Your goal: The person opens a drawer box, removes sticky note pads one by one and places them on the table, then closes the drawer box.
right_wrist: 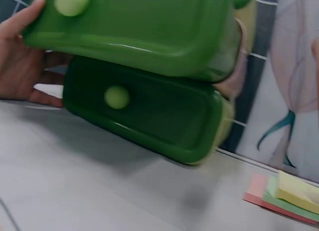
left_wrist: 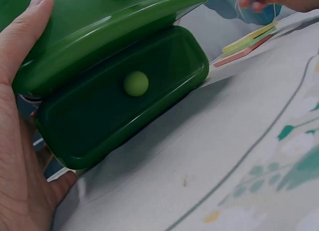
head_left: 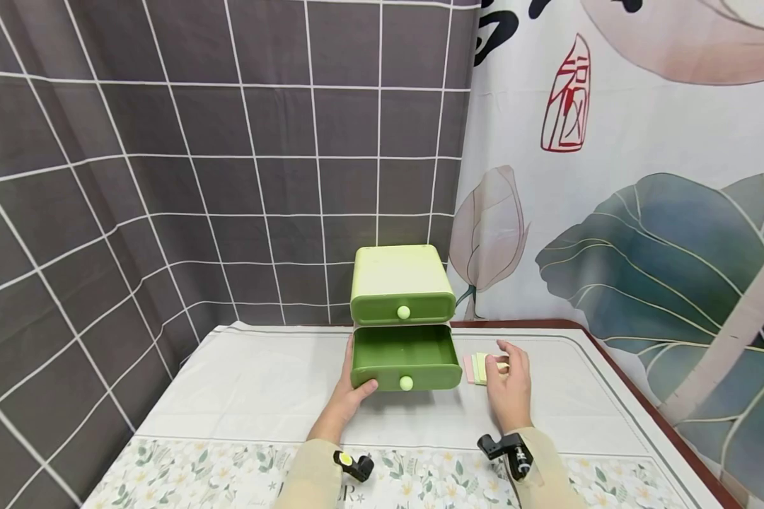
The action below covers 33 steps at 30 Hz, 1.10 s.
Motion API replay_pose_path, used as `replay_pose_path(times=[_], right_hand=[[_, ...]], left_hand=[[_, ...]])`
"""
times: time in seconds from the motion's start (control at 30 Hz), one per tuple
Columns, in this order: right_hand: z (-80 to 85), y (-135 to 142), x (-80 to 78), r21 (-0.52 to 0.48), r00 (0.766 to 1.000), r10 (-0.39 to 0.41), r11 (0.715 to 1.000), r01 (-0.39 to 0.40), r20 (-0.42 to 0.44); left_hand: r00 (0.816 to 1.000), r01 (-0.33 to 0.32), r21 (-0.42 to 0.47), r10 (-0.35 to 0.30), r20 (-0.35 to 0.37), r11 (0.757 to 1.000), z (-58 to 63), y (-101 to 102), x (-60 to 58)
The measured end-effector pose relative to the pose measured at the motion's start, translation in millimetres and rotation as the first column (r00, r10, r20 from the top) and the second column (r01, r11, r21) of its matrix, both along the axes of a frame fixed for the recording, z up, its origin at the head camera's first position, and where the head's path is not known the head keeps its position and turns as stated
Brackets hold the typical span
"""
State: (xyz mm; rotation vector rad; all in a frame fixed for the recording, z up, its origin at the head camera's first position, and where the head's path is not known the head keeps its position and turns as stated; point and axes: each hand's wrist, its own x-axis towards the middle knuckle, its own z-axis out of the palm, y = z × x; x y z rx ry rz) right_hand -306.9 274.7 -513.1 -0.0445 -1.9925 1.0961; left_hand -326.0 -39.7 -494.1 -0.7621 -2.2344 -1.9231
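Observation:
A small drawer cabinet [head_left: 404, 276] with a pale yellow-green top and green fronts stands on the table. Its middle drawer [head_left: 406, 376] is pulled out, the green inside showing. Beneath it, the bottom drawer [right_wrist: 144, 109] with a round knob is closed. My left hand [head_left: 346, 396] grips the left side, thumb against the front of the pulled-out drawer and fingers round the side. Right of the cabinet lie sticky notes [head_left: 479, 369] in pink, green and yellow. Over them hovers my right hand [head_left: 511, 385], fingers loosely bent, fingertips a little above the notes.
A white cloth with a floral front band [head_left: 197, 466] covers the table, whose brown edge [head_left: 649, 410] runs along the right. Behind hang a grey gridded curtain [head_left: 280, 184] and a white curtain with lotus prints [head_left: 662, 261].

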Motion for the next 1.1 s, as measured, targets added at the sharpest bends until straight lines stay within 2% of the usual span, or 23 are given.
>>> replay_pose_path(times=[0.07, 0.17, 0.27, 0.3, 0.4, 0.47, 0.53, 0.6, 0.83, 1.1], right_hand=[[6.0, -7.6, 4.1, -0.001, 0.989, 0.134, 0.991, -0.134, -0.058], [20.8, -23.8, 15.1, 0.005, 0.942, 0.318, 0.948, -0.319, -0.104], [33.3, -41.6, 24.7, 0.006, 0.889, 0.443, 0.895, -0.445, -0.12], [32.5, -44.8, 24.4, 0.004, 0.878, 0.465, 0.884, -0.468, -0.11], [29.8, -52.5, 23.8, 0.012, 0.873, 0.485, 0.874, -0.485, -0.062], [27.3, -55.0, 22.9, 0.029, 0.881, 0.471, 0.882, -0.47, -0.035], [25.1, -56.0, 21.5, 0.052, 0.893, 0.45, 0.892, -0.449, -0.021], [23.3, -55.9, 19.3, 0.066, 0.894, 0.448, 0.893, -0.446, -0.026], [-0.9, -46.0, -0.7, 0.077, 0.908, 0.42, 0.905, -0.419, 0.001], [-3.9, -47.1, -3.5, 0.08, 0.932, 0.361, 0.929, -0.362, 0.031]], left_hand=[[0.999, -0.033, 0.004, 0.033, 0.008, 0.999, 1.0, 0.6, 3.3], [0.998, -0.064, 0.034, 0.065, -0.012, 0.997, 1.3, 2.1, 6.6], [0.996, -0.066, 0.095, 0.072, -0.061, 0.993, 0.2, 3.9, 7.1], [0.994, -0.066, 0.114, 0.076, -0.083, 0.991, -0.2, 4.1, 6.5], [0.984, -0.08, 0.149, 0.102, -0.144, 0.986, -1.1, 5.1, 5.0], [0.98, -0.101, 0.147, 0.123, -0.156, 0.984, -1.1, 5.4, 5.2], [0.981, -0.108, 0.142, 0.129, -0.147, 0.984, -0.7, 5.5, 5.9], [0.983, -0.112, 0.134, 0.129, -0.129, 0.985, 0.0, 5.3, 7.0], [0.982, -0.139, 0.097, 0.149, -0.114, 0.986, 1.8, 5.3, 8.9], [0.978, -0.164, 0.082, 0.173, -0.117, 0.983, 4.1, 6.4, 11.2]])
